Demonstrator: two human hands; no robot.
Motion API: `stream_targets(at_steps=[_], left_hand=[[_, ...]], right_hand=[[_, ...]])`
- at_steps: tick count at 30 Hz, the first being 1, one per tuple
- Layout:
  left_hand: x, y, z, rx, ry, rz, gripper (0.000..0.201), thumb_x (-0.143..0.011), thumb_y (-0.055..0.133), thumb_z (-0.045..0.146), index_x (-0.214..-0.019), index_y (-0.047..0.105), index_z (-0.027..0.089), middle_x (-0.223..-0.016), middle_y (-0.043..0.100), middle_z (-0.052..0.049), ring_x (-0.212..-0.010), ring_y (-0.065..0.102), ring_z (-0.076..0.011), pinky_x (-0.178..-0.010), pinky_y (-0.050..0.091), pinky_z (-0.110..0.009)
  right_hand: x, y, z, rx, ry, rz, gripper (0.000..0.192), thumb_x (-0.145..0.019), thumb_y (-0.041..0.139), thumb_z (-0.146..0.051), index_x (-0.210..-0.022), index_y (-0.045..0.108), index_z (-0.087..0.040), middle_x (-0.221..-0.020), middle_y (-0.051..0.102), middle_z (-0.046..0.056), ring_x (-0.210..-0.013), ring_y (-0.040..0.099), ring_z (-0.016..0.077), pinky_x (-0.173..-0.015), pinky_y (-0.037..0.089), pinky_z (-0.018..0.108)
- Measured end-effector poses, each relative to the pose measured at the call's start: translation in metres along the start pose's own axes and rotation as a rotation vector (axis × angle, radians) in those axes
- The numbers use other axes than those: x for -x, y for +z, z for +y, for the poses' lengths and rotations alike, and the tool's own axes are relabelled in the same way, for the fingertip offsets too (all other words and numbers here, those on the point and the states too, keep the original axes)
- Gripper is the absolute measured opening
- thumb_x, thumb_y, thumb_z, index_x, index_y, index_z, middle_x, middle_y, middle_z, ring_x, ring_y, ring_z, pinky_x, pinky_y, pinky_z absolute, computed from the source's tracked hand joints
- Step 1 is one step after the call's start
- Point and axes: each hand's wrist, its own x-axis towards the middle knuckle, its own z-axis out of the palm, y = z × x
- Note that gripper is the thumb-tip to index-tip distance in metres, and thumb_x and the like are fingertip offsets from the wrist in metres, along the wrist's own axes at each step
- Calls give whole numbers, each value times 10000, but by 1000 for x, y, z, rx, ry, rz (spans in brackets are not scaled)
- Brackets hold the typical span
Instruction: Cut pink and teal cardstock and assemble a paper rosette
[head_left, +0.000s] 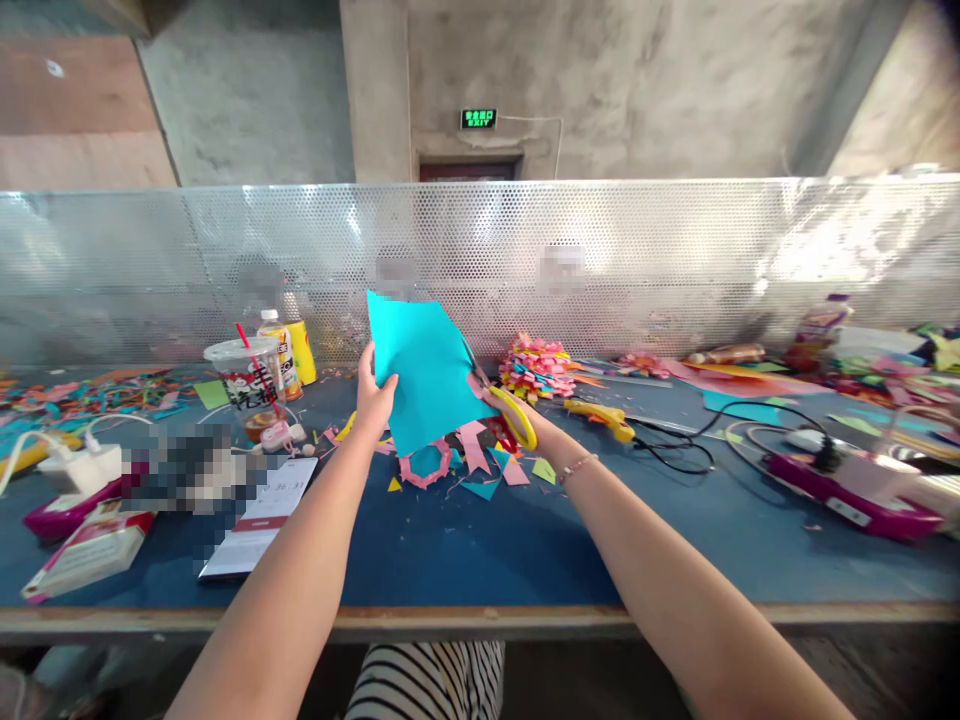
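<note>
- The left grip (376,396) pinches a turquoise sheet (421,372) by its left edge, thumb flat on the near face, the other fingers mostly hidden behind.
- The right grip (543,430) is closed around the scissors (523,408), which have yellow and red handles; some fingers are hidden. The blades meet the sheet's right edge, but how far they bite in cannot be told.
- The sheet is held up above the bench (480,560), tilted, its face smooth and matt. It looks like thin card or stout paper: probably light, stiff enough to stand from one edge, easy to crease or tear. A flat pinch on the left margin, well apart from the blades, seems the best hold.
- Below lie flat, sharp-cornered scraps (472,447) in pink, yellow and green, and a faceted pink ring (406,470).
- Beyond the scissors sits a ruffled pile (536,362) of pink strips; to its right, a hard yellow glue gun (609,416) with a black cable.
- Farther left are a clear plastic cup (251,375) and a flat phone (262,520); far right, a glossy purple power strip (795,478).
- Behind everything stands a shiny perforated metal screen (637,260), then rough concrete wall (637,90).
</note>
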Motion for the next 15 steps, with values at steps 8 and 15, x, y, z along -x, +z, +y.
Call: stream_targets(at_steps=[8, 15], left_hand=[[-4, 3, -6, 302, -79, 37, 638, -680, 606, 193, -1273, 373, 233, -1242, 512, -93, -1102, 513, -220, -940, 399, -376], [-3, 4, -2, 289, -143, 67, 332, -689, 585, 284, -997, 565, 162, -969, 635, -74, -900, 592, -214, -814, 463, -369]], right_hand=[[-3, 8, 4, 233, -170, 105, 407, -690, 592, -540, -886, 447, -215, -666, 447, -49, -503, 408, 65, -437, 334, 186], [-4, 4, 1, 436, -386, 248, 409, -678, 607, -492, -907, 433, -201, -684, 429, -48, -595, 410, 92, -537, 355, 219]])
